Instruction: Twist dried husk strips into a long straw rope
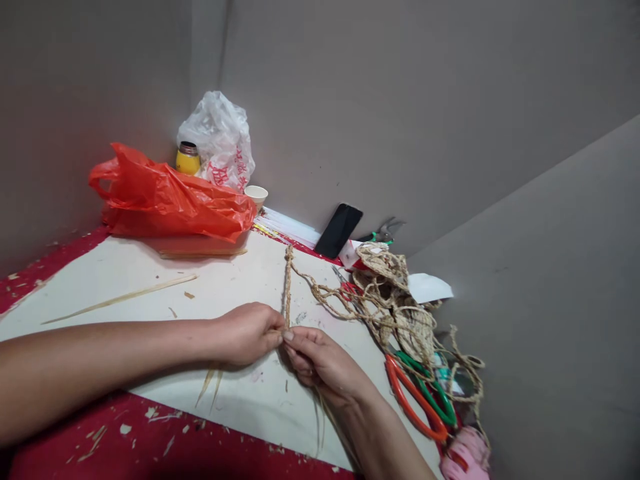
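Observation:
My left hand and my right hand meet above the white sheet, both closed in a pinch. Between their fingertips they hold the near end of a braided straw cord, which runs away from me to a knotted tip. Loose straw strands hang below my left hand, and thin ends trail under my right one. From near the cord's far tip, a thinner twisted rope leads right into a tangled heap of braided rope. The exact grip is partly hidden by my fingers.
Scissors with orange and green handles lie at right, near a pink item. Behind are a black phone, pliers, a paper cup, a red plastic bag and a yellow jar. Walls enclose the table.

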Available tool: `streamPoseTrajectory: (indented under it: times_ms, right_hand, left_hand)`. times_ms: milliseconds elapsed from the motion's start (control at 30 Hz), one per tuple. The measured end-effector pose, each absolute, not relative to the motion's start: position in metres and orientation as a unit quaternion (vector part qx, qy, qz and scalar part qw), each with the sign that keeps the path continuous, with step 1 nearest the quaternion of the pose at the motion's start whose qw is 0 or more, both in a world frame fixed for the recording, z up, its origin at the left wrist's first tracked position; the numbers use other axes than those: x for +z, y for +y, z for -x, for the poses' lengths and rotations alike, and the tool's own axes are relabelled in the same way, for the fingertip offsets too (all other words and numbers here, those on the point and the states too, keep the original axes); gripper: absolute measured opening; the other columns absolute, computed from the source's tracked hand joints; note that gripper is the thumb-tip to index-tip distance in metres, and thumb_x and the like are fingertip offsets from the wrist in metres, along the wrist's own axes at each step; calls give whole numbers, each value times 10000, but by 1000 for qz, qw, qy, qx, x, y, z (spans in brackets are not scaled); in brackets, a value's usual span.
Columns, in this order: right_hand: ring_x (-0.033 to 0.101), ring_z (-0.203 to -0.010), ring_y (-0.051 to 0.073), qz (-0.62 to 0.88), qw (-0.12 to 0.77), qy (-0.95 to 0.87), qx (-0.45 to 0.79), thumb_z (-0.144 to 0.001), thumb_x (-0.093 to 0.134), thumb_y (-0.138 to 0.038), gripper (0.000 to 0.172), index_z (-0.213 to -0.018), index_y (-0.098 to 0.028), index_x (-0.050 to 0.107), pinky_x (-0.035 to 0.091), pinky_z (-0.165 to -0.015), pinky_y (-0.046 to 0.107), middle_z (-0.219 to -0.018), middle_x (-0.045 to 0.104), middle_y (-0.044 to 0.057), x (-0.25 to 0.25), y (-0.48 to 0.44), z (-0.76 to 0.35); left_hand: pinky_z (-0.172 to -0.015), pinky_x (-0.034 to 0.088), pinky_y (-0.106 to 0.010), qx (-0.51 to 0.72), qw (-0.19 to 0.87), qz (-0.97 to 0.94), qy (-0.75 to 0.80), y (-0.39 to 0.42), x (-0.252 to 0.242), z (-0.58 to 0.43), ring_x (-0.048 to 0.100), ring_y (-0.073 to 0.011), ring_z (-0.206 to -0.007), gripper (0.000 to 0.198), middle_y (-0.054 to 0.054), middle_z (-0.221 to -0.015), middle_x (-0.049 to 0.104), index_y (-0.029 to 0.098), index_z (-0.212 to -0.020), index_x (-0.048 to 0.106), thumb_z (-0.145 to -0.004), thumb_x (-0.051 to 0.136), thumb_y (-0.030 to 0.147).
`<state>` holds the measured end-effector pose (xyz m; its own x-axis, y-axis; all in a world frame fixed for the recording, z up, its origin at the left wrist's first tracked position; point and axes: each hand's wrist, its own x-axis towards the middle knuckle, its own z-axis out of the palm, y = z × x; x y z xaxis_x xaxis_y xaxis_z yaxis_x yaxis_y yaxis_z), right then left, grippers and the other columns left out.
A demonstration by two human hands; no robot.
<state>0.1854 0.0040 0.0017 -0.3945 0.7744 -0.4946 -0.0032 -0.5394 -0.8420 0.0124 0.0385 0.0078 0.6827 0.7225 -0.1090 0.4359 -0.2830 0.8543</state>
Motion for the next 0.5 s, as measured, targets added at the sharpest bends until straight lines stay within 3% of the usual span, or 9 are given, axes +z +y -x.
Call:
streamPoseTrajectory:
  times_ms: [300, 500]
  right_hand:
    - [166, -306, 21, 538, 338, -367, 680, -703, 644, -388, 291, -591, -127, 574, 78, -335, 198, -338, 330, -94, -3, -5, -171]
    - [167, -301, 15, 533, 363, -308, 699, -659, 668, -383, 382, -477, -179, 402, 101, -324, 186, -341, 315, -98, -3, -10, -162]
  left_hand:
    - [-547, 321, -254, 80, 290, -869, 392, 30, 29, -7, 524, -164, -571, 241, -53, -652, 614, 177, -761, 625, -832, 424, 289]
    - [-582, 387, -288, 30, 122, -919, 373, 8, 22, -13, 597, -224, -665, 200, -104, -716, 625, 122, -868, 595, -783, 414, 111]
